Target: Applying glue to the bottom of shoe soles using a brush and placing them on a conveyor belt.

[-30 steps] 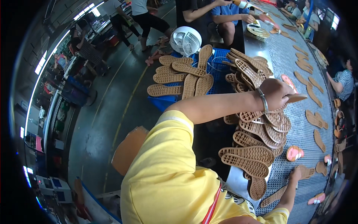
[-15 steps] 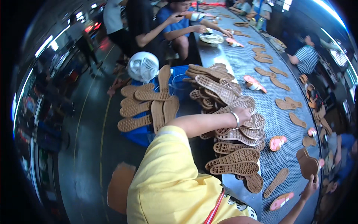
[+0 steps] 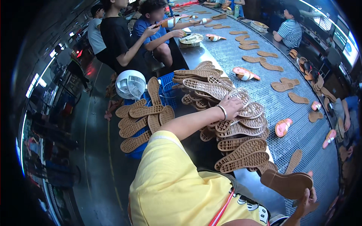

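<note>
My left hand (image 3: 230, 107), a pale band at its wrist, lies over a heap of brown shoe soles (image 3: 241, 129) along the near-left edge of the belt. Its fingers are stretched out on the upper soles; their undersides are hidden. At the lower right, my right hand (image 3: 308, 199) pinches the end of brown soles (image 3: 286, 184), smooth side showing. These look like two overlapping pieces, held above the mesh belt. Nearest to them on the heap are ridged soles (image 3: 243, 156) with their tread facing up.
More soles lie beside a white fan (image 3: 131, 84) on a blue crate (image 3: 167, 88) at left. The mesh belt (image 3: 264, 84) carries spaced soles and pink-and-white sandals (image 3: 283, 127). A co-worker in blue (image 3: 149, 35) handles sandals at the far end; others sit across the belt.
My right hand has brought the held soles nearer and leftward, tilting them flatter. My left hand has shifted slightly back along the heap, its fingers straighter. The view has turned a little.
</note>
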### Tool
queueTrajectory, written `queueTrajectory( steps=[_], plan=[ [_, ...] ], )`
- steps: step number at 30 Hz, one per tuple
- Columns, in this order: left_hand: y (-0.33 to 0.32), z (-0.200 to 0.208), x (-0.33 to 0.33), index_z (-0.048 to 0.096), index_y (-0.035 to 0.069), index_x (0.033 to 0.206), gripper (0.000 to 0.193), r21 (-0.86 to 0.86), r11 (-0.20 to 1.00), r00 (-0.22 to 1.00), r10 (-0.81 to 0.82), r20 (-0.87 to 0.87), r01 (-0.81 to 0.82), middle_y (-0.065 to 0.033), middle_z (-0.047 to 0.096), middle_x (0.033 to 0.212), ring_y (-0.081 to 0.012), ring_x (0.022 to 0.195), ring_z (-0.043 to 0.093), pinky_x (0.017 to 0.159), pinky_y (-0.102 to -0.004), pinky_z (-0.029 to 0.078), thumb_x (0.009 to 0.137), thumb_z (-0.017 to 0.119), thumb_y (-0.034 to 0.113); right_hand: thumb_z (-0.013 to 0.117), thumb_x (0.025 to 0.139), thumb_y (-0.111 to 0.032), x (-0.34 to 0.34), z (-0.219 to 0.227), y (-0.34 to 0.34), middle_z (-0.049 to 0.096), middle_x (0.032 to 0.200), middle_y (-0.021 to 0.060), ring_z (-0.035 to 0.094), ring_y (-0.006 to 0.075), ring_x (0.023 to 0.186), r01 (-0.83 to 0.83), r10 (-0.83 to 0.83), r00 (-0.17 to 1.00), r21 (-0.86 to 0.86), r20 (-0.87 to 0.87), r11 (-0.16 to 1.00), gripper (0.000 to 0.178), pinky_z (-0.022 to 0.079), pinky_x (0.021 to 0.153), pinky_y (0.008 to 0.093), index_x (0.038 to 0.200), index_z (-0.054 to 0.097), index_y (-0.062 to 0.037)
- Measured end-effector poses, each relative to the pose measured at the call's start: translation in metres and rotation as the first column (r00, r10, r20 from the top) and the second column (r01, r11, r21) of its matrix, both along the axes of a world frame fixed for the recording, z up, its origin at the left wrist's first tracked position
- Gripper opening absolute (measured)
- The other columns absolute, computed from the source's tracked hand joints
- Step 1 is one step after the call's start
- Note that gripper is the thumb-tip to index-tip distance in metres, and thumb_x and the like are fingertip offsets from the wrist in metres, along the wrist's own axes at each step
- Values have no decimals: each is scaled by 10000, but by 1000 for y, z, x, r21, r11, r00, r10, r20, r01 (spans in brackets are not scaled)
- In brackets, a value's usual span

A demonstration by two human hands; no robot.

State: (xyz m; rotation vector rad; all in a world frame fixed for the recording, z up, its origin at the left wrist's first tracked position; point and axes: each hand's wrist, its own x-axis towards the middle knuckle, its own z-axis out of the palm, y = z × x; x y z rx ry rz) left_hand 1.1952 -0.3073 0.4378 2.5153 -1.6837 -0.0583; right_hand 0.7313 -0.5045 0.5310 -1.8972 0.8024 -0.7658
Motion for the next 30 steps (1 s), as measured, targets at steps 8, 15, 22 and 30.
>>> queueTrajectory(
  steps=[8, 15, 22, 30],
  plan=[
    [2, 0, -2, 373, 132, 1282, 552, -3, 1000, 999, -10, 34, 10, -44, 379, 1330, -187, 1195, 341, 949, -444, 237, 758, 506, 240, 499, 860, -88, 30, -28, 24, 567, 763, 21, 492, 70, 658, 28, -51, 985, -139, -163, 990, 200, 406, 594, 211, 974, 586, 51],
    [-6, 16, -6, 359, 139, 1300, 657, 143, 989, 998, 25, 64, -34, -43, 339, 1351, -203, 1219, 319, 960, -452, 234, 708, 572, 327, 594, 788, -68, 106, -71, 52, 558, 665, 83, 506, 122, 571, 51, -116, 978, -339, -175, 940, 222, 418, 534, 257, 975, 603, 52],
    [-5, 5, -7, 223, 166, 1394, 772, 168, 985, 992, 14, 128, -36, -45, 223, 1446, -233, 1312, 228, 1078, -482, 57, 734, 553, 390, 686, 723, -174, 141, -137, 60, 587, 719, 166, 567, 298, 614, -192, 9, 952, -574, -305, 796, 288, 450, 558, 368, 905, 605, 34],
    [3, -3, -14, 284, 159, 1374, 689, 88, 996, 998, 14, 59, -19, -49, 286, 1421, -219, 1308, 254, 1065, -514, 105, 755, 538, 327, 680, 695, -206, 123, -169, 77, 526, 905, 185, 574, 366, 736, -445, 219, 861, -471, -460, 761, 387, 464, 615, 432, 1042, 568, -77]
  ],
)
